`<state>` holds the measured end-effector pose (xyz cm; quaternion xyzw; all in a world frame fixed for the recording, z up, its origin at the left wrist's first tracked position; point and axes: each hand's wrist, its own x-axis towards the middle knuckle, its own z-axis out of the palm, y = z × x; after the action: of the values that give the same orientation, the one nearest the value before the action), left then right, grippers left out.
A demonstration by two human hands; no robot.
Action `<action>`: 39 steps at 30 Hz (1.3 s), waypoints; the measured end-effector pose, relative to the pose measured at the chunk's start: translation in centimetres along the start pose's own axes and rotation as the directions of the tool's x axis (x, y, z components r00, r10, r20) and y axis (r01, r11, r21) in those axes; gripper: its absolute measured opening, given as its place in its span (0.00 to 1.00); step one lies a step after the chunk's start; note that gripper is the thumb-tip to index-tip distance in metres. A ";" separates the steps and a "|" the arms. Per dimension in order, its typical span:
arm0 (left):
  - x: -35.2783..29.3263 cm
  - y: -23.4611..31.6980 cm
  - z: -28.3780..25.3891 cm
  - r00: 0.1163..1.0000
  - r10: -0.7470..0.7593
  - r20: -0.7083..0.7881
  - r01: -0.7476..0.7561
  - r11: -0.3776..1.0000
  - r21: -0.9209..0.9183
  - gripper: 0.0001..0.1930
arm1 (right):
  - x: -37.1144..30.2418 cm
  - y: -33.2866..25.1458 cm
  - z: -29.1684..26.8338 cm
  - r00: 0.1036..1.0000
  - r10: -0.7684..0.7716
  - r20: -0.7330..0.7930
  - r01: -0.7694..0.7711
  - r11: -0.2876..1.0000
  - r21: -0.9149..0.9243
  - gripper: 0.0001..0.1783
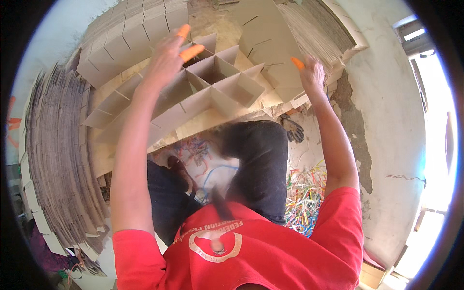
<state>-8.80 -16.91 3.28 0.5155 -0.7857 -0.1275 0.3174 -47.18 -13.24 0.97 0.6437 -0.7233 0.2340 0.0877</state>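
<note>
1. From my remote seat I watch the left arm reach forward, nearly straight; the left hand (165, 59) is above the far side of a cardboard grid (237, 89).
2. Its two digits in orange covers (192, 52) are spread apart; I cannot tell whether they touch the cardboard.
3. The right arm bends outward at the elbow, and the right hand (312, 76) is by the slitted cardboard sheet (270, 46) and sheet stack (321, 29), past the tabletop's right corner. One orange-covered digit points left; I cannot tell whether the fingers pinch anything.
4. The grid, made of crossed strips, stands on the tabletop (103, 152) along its near edge.
5. Slotted strips (130, 43) stand packed toward the tabletop's far left corner.
6. For writing, I find pale lettering and a round emblem on the red shirt (270, 256), and I see no label on the cardboard.
</note>
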 end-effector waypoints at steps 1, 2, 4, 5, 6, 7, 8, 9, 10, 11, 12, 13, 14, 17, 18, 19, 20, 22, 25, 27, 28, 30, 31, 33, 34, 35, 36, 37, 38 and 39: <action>-1.0 1.4 -2.2 0.997 -0.068 -0.046 0.061 0.990 -0.128 0.27 | 0.1 -0.3 -0.2 0.998 0.037 0.050 -0.038 0.999 0.012 0.16; -2.2 2.3 -3.5 0.987 -0.137 -0.085 0.111 0.959 -0.260 0.26 | 0.3 0.7 0.1 0.999 0.046 -0.023 -0.043 0.991 0.129 0.16; -5.9 1.2 -5.8 0.958 -0.003 -0.288 -0.080 0.958 -0.277 0.23 | 0.9 1.7 0.4 0.987 0.092 -0.129 -0.047 0.949 0.313 0.16; -7.7 2.6 -7.0 0.945 -0.100 -0.311 -0.002 0.950 -0.312 0.23 | 1.1 1.5 0.0 0.978 0.132 -0.164 -0.062 0.925 0.374 0.17; -9.7 3.5 -7.9 0.922 -0.208 -0.326 0.087 0.933 -0.350 0.23 | 1.0 -0.9 -2.2 0.969 0.193 -0.157 -0.121 0.916 0.382 0.17; -11.6 3.3 -8.5 0.914 -0.241 -0.328 0.125 0.934 -0.336 0.23 | 1.1 -3.1 -4.4 0.955 0.251 -0.156 -0.174 0.903 0.392 0.17; -13.4 2.5 -8.7 0.907 -0.267 -0.325 0.156 0.931 -0.330 0.24 | 1.3 -3.9 -5.8 0.931 0.100 -0.351 0.074 0.890 0.450 0.17; -14.8 2.0 -8.7 0.896 -0.300 -0.326 0.195 0.928 -0.318 0.25 | 1.5 -5.1 -6.9 0.843 -0.034 -0.536 0.327 0.825 0.461 0.18; -15.9 1.7 -8.6 0.904 -0.274 -0.329 0.205 0.952 -0.229 0.26 | 1.7 -7.3 -8.5 0.861 -0.060 -0.506 0.365 0.765 0.530 0.20; -16.9 1.4 -8.3 0.912 -0.251 -0.325 0.216 0.966 -0.141 0.26 | 1.3 -9.7 -10.0 0.876 -0.090 -0.473 0.394 0.699 0.597 0.23; -17.8 1.0 -7.9 0.919 -0.231 -0.318 0.226 0.973 -0.054 0.27 | 0.5 -12.1 -11.5 0.926 -0.122 -0.358 0.329 0.728 0.602 0.24; -18.1 1.0 -7.3 0.922 -0.172 -0.348 0.188 0.982 0.014 0.28 | -0.5 -14.7 -13.0 0.959 -0.153 -0.238 0.269 0.756 0.596 0.25; -18.0 0.6 -6.6 0.935 -0.135 -0.329 0.165 0.984 0.068 0.27 | -0.7 -15.9 -13.1 0.964 -0.210 -0.163 0.265 0.756 0.598 0.25; -17.5 -0.4 -4.8 0.960 -0.048 -0.276 0.096 0.982 0.162 0.24 | -0.8 -18.5 -11.9 0.913 -0.407 0.002 0.306 0.689 0.657 0.22; -17.4 -0.6 -4.2 0.964 -0.031 -0.264 0.073 0.986 0.150 0.23 | -0.9 -19.3 -11.5 0.888 -0.457 0.056 0.299 0.666 0.683 0.21; -17.3 -0.9 -3.7 0.968 -0.015 -0.252 0.051 0.989 0.137 0.21 | -1.0 -20.2 -11.3 0.873 -0.470 0.131 0.254 0.668 0.699 0.19; -17.4 -1.4 -3.0 0.967 -0.013 -0.256 0.047 0.990 0.130 0.19 | -1.2 -20.7 -10.7 0.859 -0.494 0.133 0.253 0.637 0.728 0.18; -17.5 -2.3 -2.0 0.965 -0.008 -0.264 0.040 0.993 0.115 0.15 | -1.4 -21.7 -9.6 0.829 -0.543 0.135 0.247 0.571 0.783 0.16; -17.4 -2.0 -1.8 0.964 -0.050 -0.260 0.063 0.997 0.043 0.10 | -1.6 -22.5 -8.0 0.796 -0.601 0.078 0.338 0.547 0.766 0.16; -17.4 -2.1 -1.8 0.963 -0.051 -0.266 0.059 0.998 0.021 0.09 | -1.9 -23.3 -7.5 0.781 -0.618 0.093 0.373 0.580 0.724 0.17; -17.4 -2.2 -1.7 0.962 -0.052 -0.269 0.057 0.998 0.010 0.08 | -1.9 -23.6 -7.4 0.771 -0.623 0.135 0.358 0.599 0.716 0.18; -17.3 -2.3 -1.7 0.961 -0.051 -0.270 0.057 0.998 0.016 0.07 | -2.0 -24.1 -7.4 0.748 -0.627 0.219 0.331 0.637 0.696 0.20; -17.3 -2.4 -1.7 0.961 -0.051 -0.271 0.058 0.998 0.019 0.06 | -2.0 -24.2 -6.9 0.740 -0.637 0.216 0.332 0.625 0.706 0.20; -17.1 -2.5 -1.6 0.961 -0.023 -0.277 0.032 0.999 0.029 0.06 | -2.1 -23.9 -5.4 0.733 -0.647 0.209 0.331 0.608 0.721 0.21; -17.0 -2.6 -1.5 0.960 -0.009 -0.280 0.020 0.999 0.035 0.06 | -2.1 -23.8 -4.5 0.712 -0.688 0.140 0.390 0.553 0.736 0.22; -17.0 -2.6 -1.5 0.962 -0.020 -0.271 0.030 0.999 0.033 0.07 | -2.2 -24.1 -3.6 0.685 -0.725 0.070 0.445 0.492 0.748 0.22; -16.9 -2.6 -1.6 0.964 -0.030 -0.263 0.040 0.999 0.031 0.07 | -2.2 -24.3 -3.0 0.653 -0.757 0.000 0.498 0.429 0.754 0.22; -16.8 -2.6 -1.6 0.966 -0.040 -0.254 0.049 0.998 0.029 0.07 | -2.4 -24.3 -2.7 0.640 -0.766 0.069 0.474 0.463 0.749 0.22; -16.8 -2.7 -1.6 0.966 -0.043 -0.256 0.050 0.999 0.022 0.07 | -2.5 -24.7 -2.8 0.621 -0.772 0.136 0.452 0.495 0.742 0.22; -16.7 -2.8 -1.5 0.965 -0.045 -0.259 0.050 0.999 0.013 0.07 | -2.7 -25.1 -2.8 0.600 -0.774 0.203 0.431 0.527 0.732 0.23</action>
<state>-1.34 -3.06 -3.19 0.5496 -0.7262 -0.0590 0.4088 -22.88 -11.16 7.92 0.8880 -0.3168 0.2293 -0.2420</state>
